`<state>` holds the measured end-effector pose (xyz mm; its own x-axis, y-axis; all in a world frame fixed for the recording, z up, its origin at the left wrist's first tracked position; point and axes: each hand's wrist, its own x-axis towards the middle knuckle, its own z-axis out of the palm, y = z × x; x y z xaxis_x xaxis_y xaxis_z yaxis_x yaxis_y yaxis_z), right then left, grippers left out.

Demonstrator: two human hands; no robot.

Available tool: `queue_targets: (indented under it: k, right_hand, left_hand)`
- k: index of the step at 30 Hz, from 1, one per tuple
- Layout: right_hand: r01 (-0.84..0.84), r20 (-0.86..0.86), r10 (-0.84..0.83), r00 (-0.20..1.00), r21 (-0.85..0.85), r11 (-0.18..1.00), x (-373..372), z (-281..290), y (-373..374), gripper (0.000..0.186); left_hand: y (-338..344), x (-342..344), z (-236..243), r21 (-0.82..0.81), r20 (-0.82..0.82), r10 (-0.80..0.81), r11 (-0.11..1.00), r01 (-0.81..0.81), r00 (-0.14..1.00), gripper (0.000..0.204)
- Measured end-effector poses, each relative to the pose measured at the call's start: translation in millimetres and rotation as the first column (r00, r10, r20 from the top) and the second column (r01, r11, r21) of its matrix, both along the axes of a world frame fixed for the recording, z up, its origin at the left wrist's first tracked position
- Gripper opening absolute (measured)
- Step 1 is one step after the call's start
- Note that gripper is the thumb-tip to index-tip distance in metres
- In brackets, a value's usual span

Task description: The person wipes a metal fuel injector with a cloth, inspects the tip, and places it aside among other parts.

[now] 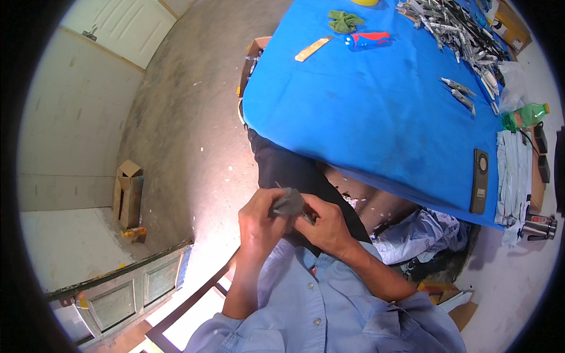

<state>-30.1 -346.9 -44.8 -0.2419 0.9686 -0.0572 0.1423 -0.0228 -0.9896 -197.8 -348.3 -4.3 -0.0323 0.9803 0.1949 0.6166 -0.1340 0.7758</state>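
Above my lap, my left hand (259, 216) is closed around a crumpled grey rag (289, 202). A thin pointed tip pokes up beside the rag, near my left fingers. Close against it, my right hand (327, 225) is closed, with a thin dark rod-like piece (307, 218) showing between its thumb and fingers. The rag and fingers hide most of that piece, so I cannot tell whether the tip belongs to it.
Ahead stands a table with a blue cloth (353, 112). On it lie a pile of slim grey tools (453, 29), a blue-and-red tube (368, 39), a green rag (344, 22), a phone (479, 181) and a green bottle (525, 116). A cardboard box (128, 194) stands on the floor at left.
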Motion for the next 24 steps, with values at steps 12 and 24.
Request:
queue_targets:
  k: [12, 24]
  right_hand:
    - [0.036, 0.043, -0.044, 0.998, 0.168, 0.985, -5, -5, -6, 0.038]
    - [0.027, 0.173, -0.072, 0.982, 0.252, 0.967, -10, -6, -8, 0.037]
  left_hand:
    - [16, -33, -16, -0.166, 0.141, 0.411, 0.907, -0.388, 0.901, 0.022]
    - [7, -20, -11, -0.122, 0.014, 0.195, 0.974, -0.192, 0.981, 0.025]
